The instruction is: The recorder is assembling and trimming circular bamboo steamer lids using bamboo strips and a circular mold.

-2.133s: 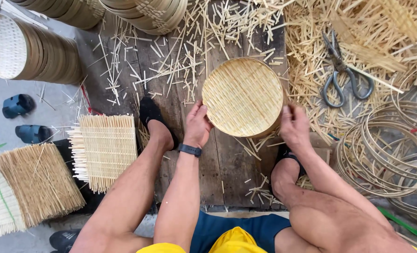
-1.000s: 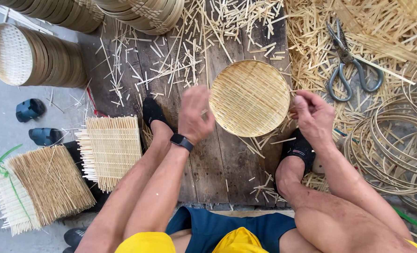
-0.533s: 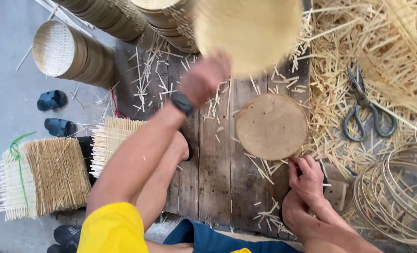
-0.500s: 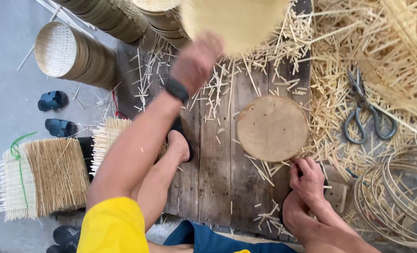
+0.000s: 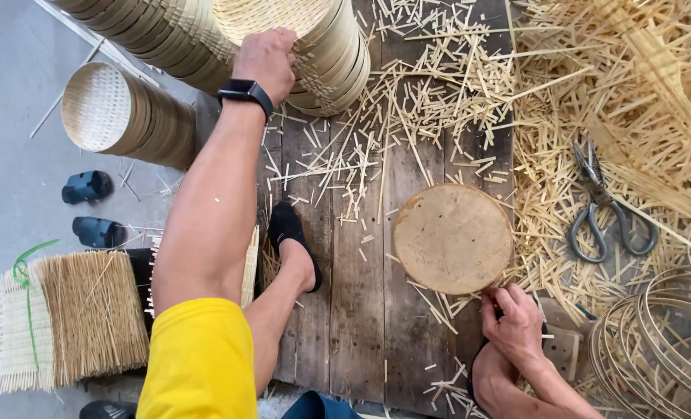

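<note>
1. Two hands are seen at work: the left hand (image 5: 266, 60) is stretched far forward and laid, fingers curled, on the woven tray (image 5: 272, 15) topping the stack (image 5: 326, 58) at the far edge of the boards (image 5: 361, 310). The tray is gripped at its near rim, as far as can be told.
2. Placing a finished tray on the stack is judged to be the step in hand; it looks all but done, since the tray sits nested on the pile.
3. The right hand (image 5: 512, 322) is kept low beside the round disc (image 5: 453, 237), fingers bent and touching its near edge; nothing is held in it.
4. For the next move, a release of the tray and a return of the left arm to the disc would be called for, with care that the stack is not tipped.
5. Shears (image 5: 605, 206) lie untouched among the splints (image 5: 594, 93) on the right, and coiled hoops (image 5: 656, 341) are near the right hand.
6. Against the frame of two seconds ago, the tray is no longer lying on the disc between both hands: it has been lifted away to the stack, and the bare disc is uncovered.
</note>
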